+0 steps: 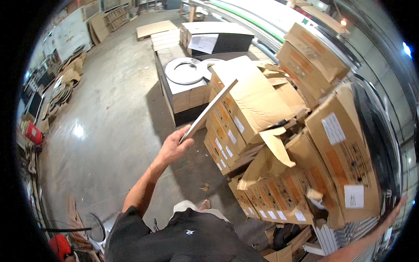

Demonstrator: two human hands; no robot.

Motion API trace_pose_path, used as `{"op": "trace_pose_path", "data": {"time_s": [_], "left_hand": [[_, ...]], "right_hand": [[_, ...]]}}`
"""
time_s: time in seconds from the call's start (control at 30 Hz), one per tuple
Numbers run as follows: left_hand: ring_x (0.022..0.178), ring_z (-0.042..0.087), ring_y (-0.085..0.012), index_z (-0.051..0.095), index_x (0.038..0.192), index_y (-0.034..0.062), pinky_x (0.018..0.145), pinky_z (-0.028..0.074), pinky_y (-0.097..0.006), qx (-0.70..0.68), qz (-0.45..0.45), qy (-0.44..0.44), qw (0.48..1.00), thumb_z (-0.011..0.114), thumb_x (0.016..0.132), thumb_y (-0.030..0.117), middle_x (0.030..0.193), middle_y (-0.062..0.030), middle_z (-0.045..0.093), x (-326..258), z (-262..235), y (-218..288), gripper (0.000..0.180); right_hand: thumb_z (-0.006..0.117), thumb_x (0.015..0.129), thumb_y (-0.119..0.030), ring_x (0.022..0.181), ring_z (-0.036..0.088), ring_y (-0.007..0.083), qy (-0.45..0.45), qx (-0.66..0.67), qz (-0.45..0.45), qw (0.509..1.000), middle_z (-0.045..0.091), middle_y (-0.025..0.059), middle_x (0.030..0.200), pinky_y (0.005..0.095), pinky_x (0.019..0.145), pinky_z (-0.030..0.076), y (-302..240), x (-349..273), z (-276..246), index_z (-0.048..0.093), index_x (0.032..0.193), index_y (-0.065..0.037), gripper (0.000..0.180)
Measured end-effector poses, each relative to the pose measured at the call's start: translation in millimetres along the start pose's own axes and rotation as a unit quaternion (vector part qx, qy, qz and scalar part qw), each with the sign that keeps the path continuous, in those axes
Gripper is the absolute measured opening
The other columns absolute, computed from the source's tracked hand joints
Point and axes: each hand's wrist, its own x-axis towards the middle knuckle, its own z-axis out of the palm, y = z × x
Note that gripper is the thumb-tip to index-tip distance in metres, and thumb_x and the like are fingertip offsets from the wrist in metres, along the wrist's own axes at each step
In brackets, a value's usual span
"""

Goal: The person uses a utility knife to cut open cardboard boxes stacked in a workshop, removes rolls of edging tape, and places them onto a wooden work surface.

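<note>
My left hand (174, 146) is closed around one end of a long, thin strip of board (208, 110) with a pale edge. The strip tilts up and away to the right, its far end in front of a stack of cardboard boxes (257, 96). At the far right rim, my right arm reaches out, and my right hand (396, 210) appears with its fingers stretched out beside large black coils (375, 139). Those coils stand against an upright cardboard box (342, 153) with white labels. The picture's edge partly hides and distorts that hand.
Torn-open boxes (279, 179) crowd the right side, flaps sticking out. Beyond them, flat white rings (184, 70) lie on a low wooden stack. A black-sided stack of panels (227, 39) stands farther back. Grey concrete floor (100, 113) runs along the left, with scrap pieces (65, 89) by the wall.
</note>
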Motion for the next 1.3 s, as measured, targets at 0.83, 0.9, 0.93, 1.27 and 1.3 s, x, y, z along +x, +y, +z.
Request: {"op": "trace_pose_path", "data": {"time_s": [0.83,0.9,0.93,1.27,1.3], "left_hand": [[0.093,0.063,-0.0370,0.064,0.099,0.0032,0.082,0.049,-0.050,0.303,0.047,0.159,0.938,0.084,0.066,0.033,0.096,-0.0179,0.068,544,1,-385,0.049],[0.099,0.064,-0.0392,0.065,0.119,0.0020,0.091,0.049,-0.049,0.267,0.012,0.108,0.957,0.088,0.060,0.030,0.107,-0.0202,0.069,561,12,-398,0.070],[0.100,0.064,-0.0388,0.065,0.119,0.0024,0.089,0.050,-0.049,0.257,-0.027,0.026,0.966,0.087,0.060,0.029,0.106,-0.0204,0.069,562,56,-378,0.068],[0.119,0.057,-0.0278,0.054,0.137,-0.0004,0.103,0.043,-0.038,-0.093,0.198,0.054,0.974,0.058,0.099,0.017,0.130,-0.0173,0.059,530,46,-55,0.041],[0.119,0.056,-0.0223,0.054,0.137,0.0002,0.103,0.043,-0.033,-0.175,0.230,-0.007,0.957,0.056,0.100,0.014,0.131,-0.0140,0.059,491,50,24,0.039]], "right_hand": [[0.053,0.096,-0.046,0.128,0.049,0.0247,0.051,-0.133,0.081,0.986,0.053,0.0101,0.139,0.0371,0.109,0.036,-56,23,58,0.054,0.139,-0.009,0.057],[0.055,0.095,-0.046,0.126,0.051,0.0248,0.054,-0.129,0.084,0.987,0.056,0.0104,0.137,0.0367,0.109,0.037,-62,21,6,0.057,0.138,-0.008,0.057],[0.056,0.095,-0.046,0.125,0.052,0.0249,0.064,-0.151,0.093,0.982,0.057,0.0105,0.136,0.0364,0.108,0.037,-92,16,-30,0.058,0.137,-0.008,0.057],[0.075,0.076,-0.043,0.100,0.059,0.0185,0.198,0.116,0.229,0.946,0.063,0.0044,0.109,0.0336,0.086,0.045,-127,-22,58,0.067,0.112,-0.009,0.050],[0.076,0.076,-0.045,0.103,0.058,0.0193,0.202,0.107,0.212,0.950,0.062,0.0054,0.115,0.0334,0.088,0.044,-135,-27,69,0.064,0.117,-0.010,0.056]]}}
